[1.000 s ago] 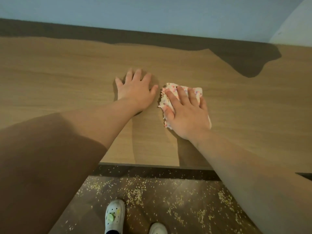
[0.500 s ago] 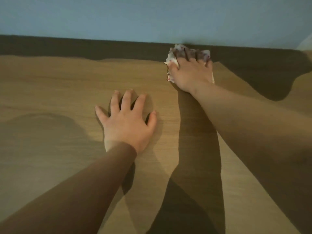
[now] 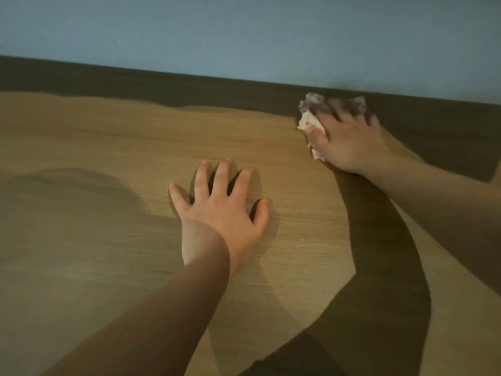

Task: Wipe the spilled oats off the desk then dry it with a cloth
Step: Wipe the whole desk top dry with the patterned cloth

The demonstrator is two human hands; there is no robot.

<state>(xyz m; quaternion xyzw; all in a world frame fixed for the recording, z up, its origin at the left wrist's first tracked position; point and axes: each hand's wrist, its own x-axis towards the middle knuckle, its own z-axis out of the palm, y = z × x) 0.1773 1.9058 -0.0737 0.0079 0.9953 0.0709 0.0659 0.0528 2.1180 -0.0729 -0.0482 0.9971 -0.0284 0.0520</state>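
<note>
A light wooden desk (image 3: 95, 164) fills the view. My left hand (image 3: 225, 207) lies flat on it near the middle, fingers spread and straight. My right hand (image 3: 349, 139) reaches to the far edge by the wall and presses down on a pale patterned cloth (image 3: 309, 118), with the fingers laid over it. Most of the cloth is hidden under the hand; its crumpled far end sits in shadow. No oats show on the desk surface.
A blue-grey wall (image 3: 244, 31) rises right behind the desk's far edge, which lies in a dark band of shadow (image 3: 162, 88). Shadows of my arms and head fall across the wood.
My right hand pushed the cloth from beside my left hand out to the far edge, then slid it a little to the right. The view rose, so the floor is out of sight.
</note>
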